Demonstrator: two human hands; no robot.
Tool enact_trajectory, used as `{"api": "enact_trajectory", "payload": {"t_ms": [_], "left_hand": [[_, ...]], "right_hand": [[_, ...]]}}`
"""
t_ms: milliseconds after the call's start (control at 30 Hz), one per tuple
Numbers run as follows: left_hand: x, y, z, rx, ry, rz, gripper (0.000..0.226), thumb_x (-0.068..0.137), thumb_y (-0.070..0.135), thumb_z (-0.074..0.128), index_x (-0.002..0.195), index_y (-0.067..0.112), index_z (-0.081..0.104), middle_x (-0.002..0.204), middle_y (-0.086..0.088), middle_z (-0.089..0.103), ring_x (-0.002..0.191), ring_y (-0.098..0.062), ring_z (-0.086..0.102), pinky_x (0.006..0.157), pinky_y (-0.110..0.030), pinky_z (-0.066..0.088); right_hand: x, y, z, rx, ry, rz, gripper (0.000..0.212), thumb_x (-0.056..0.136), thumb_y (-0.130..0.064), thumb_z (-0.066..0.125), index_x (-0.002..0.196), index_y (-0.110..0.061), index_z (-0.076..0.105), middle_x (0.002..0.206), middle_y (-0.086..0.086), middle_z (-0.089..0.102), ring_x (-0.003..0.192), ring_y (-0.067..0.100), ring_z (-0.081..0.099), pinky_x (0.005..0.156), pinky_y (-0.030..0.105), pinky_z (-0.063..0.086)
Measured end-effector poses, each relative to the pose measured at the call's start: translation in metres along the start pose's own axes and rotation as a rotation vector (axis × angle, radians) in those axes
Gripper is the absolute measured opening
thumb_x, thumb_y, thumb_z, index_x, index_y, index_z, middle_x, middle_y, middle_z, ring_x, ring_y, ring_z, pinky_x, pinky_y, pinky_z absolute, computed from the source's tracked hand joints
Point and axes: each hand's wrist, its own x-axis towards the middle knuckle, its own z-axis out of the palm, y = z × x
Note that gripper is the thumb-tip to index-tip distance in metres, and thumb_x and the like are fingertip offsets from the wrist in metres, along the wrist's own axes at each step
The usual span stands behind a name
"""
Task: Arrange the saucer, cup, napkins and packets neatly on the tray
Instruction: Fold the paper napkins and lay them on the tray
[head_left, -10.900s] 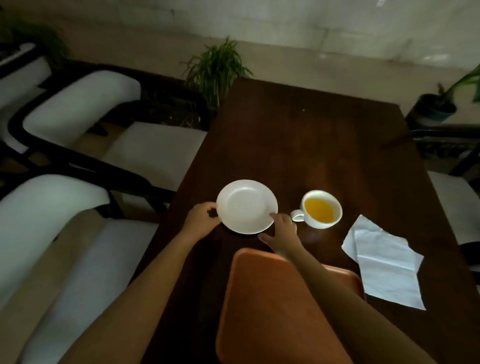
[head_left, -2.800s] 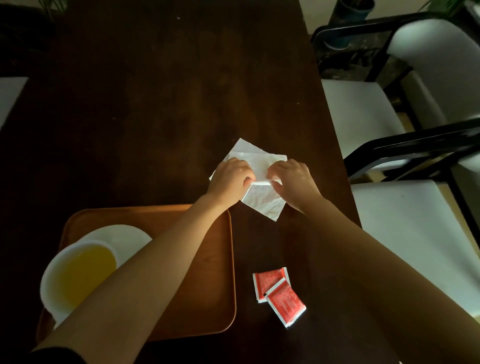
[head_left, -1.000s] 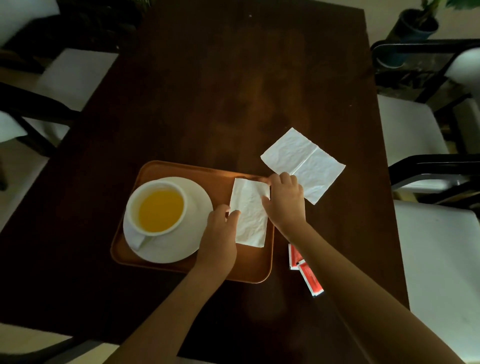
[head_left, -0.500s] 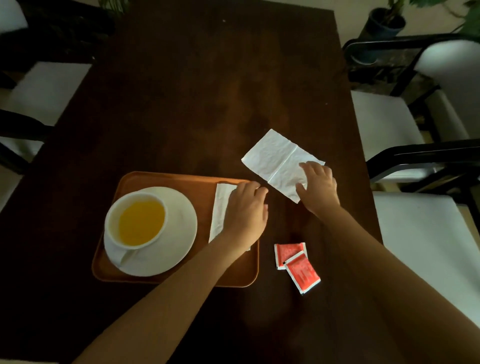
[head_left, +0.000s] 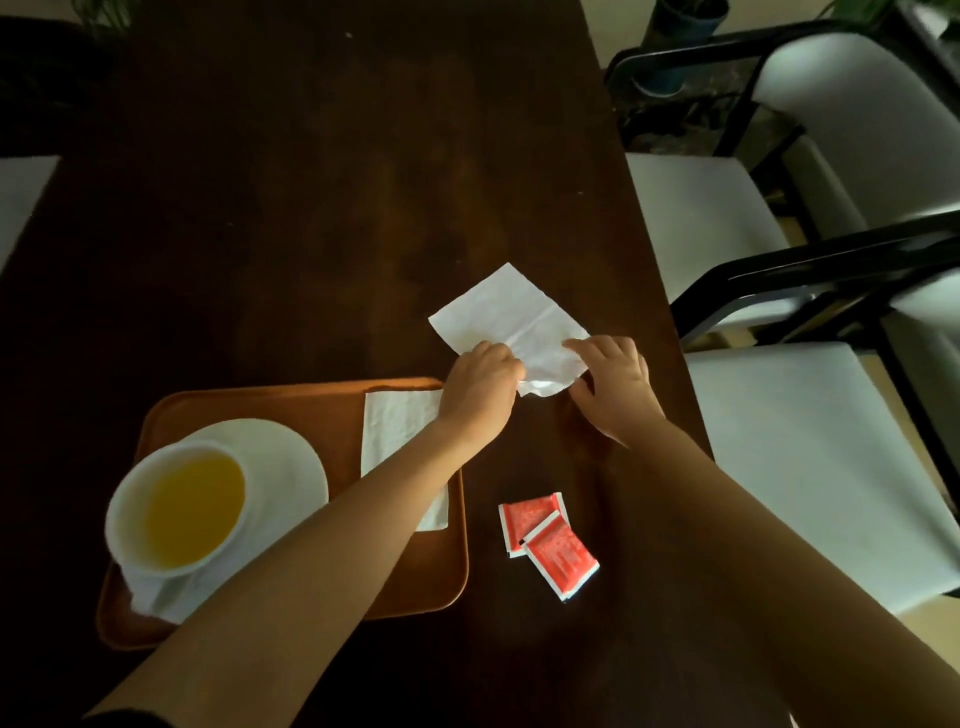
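Note:
An orange tray (head_left: 415, 587) lies at the lower left of the dark table. On it a white cup (head_left: 176, 514) of yellow drink stands on a white saucer (head_left: 291, 462), and a folded white napkin (head_left: 397, 426) lies on the tray's right side, partly under my left forearm. A second white napkin (head_left: 504, 312) lies unfolded on the table just beyond the tray. My left hand (head_left: 480, 395) and my right hand (head_left: 613, 389) both pinch its near edge, which is lifted and curling. Two red packets (head_left: 550, 545) lie on the table right of the tray.
The dark wooden table (head_left: 311, 208) reaches far ahead. Black-framed chairs with white cushions (head_left: 810, 457) stand close along its right edge. A potted plant (head_left: 675, 41) sits on the floor at the top right.
My left hand has left the folded napkin on the tray and moved right to the second napkin. Both hands now grip its near edge, which has lifted off the table.

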Motion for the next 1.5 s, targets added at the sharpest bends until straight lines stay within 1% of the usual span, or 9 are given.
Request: {"api": "enact_trajectory", "payload": {"t_ms": [300, 400, 567, 700, 800, 900, 1033, 1233, 1500], "left_hand": [[0.011, -0.015, -0.021, -0.527, -0.036, -0.249, 0.015, 0.086, 0.013, 0.057, 0.096, 0.009, 0.068, 0.102, -0.007, 0.071, 0.087, -0.008, 0.058, 0.067, 0.003, 0.038], [0.018, -0.022, -0.027, -0.729, -0.061, -0.412, 0.013, 0.085, 0.016, 0.059, 0.094, 0.013, 0.068, 0.1, -0.005, 0.07, 0.09, -0.013, 0.061, 0.066, -0.008, 0.042], [0.024, -0.033, -0.038, -0.889, -0.042, -0.556, 0.012, 0.087, 0.018, 0.057, 0.095, 0.014, 0.065, 0.105, -0.007, 0.067, 0.096, -0.017, 0.059, 0.067, -0.019, 0.043], [0.014, -0.028, -0.04, -0.742, 0.383, -0.65, 0.021, 0.091, 0.015, 0.051, 0.109, 0.01, 0.059, 0.112, -0.01, 0.064, 0.104, -0.019, 0.058, 0.078, -0.017, 0.042], [0.007, -0.019, -0.036, -0.348, 0.659, -0.377, 0.021, 0.087, 0.011, 0.053, 0.106, 0.006, 0.06, 0.106, -0.013, 0.065, 0.101, -0.023, 0.057, 0.086, -0.024, 0.042], [0.009, -0.015, -0.027, -0.156, 0.449, -0.117, 0.023, 0.082, 0.007, 0.058, 0.105, 0.008, 0.061, 0.106, -0.012, 0.065, 0.104, -0.027, 0.056, 0.092, -0.035, 0.042], [0.018, -0.021, -0.01, 0.009, 0.072, -0.094, 0.033, 0.085, 0.017, 0.059, 0.117, 0.012, 0.055, 0.123, -0.009, 0.057, 0.116, -0.026, 0.047, 0.096, -0.038, 0.038], [0.024, -0.033, -0.003, 0.129, 0.059, -0.088, 0.02, 0.089, 0.013, 0.048, 0.107, 0.011, 0.057, 0.114, -0.007, 0.06, 0.107, -0.026, 0.05, 0.087, -0.039, 0.04], [0.032, -0.038, -0.014, 0.106, 0.088, -0.054, 0.023, 0.091, 0.01, 0.045, 0.1, 0.006, 0.065, 0.098, -0.012, 0.069, 0.095, -0.028, 0.059, 0.081, -0.04, 0.046]], "right_hand": [[0.024, 0.019, -0.013, 0.132, -0.005, -0.079, 0.022, 0.08, -0.014, 0.058, 0.099, -0.023, 0.063, 0.115, -0.002, 0.06, 0.12, 0.021, 0.037, 0.102, 0.038, 0.022], [0.038, 0.014, -0.019, 0.101, -0.159, -0.135, 0.041, 0.074, -0.015, 0.059, 0.114, -0.023, 0.056, 0.123, -0.002, 0.055, 0.125, 0.02, 0.033, 0.103, 0.037, 0.02], [0.062, -0.006, -0.029, 0.175, -0.026, -0.134, 0.017, 0.087, -0.018, 0.056, 0.103, -0.014, 0.061, 0.109, 0.007, 0.064, 0.104, 0.027, 0.055, 0.093, 0.041, 0.041], [0.086, -0.026, -0.029, 0.223, -0.064, -0.122, 0.026, 0.089, -0.022, 0.053, 0.114, -0.016, 0.056, 0.114, 0.009, 0.063, 0.103, 0.027, 0.056, 0.087, 0.037, 0.045], [0.102, -0.036, -0.025, 0.22, -0.104, -0.141, 0.027, 0.089, -0.021, 0.053, 0.116, -0.017, 0.055, 0.117, 0.007, 0.062, 0.108, 0.025, 0.055, 0.093, 0.039, 0.044], [0.111, -0.04, -0.02, 0.242, -0.104, -0.161, 0.033, 0.087, -0.018, 0.055, 0.12, -0.017, 0.052, 0.123, 0.004, 0.059, 0.115, 0.026, 0.049, 0.1, 0.043, 0.039], [0.109, -0.036, -0.014, 0.212, 0.09, -0.094, 0.043, 0.087, -0.022, 0.057, 0.128, -0.018, 0.044, 0.13, 0.006, 0.051, 0.121, 0.028, 0.041, 0.102, 0.045, 0.035], [0.079, -0.018, 0.001, -0.002, -0.119, -0.389, 0.037, 0.083, -0.024, 0.059, 0.119, -0.017, 0.053, 0.127, 0.003, 0.053, 0.123, 0.024, 0.039, 0.103, 0.041, 0.029], [0.076, -0.027, 0.008, 0.076, -0.123, -0.285, 0.036, 0.081, -0.023, 0.064, 0.115, -0.021, 0.053, 0.124, 0.0, 0.051, 0.12, 0.022, 0.039, 0.105, 0.041, 0.026]]}}
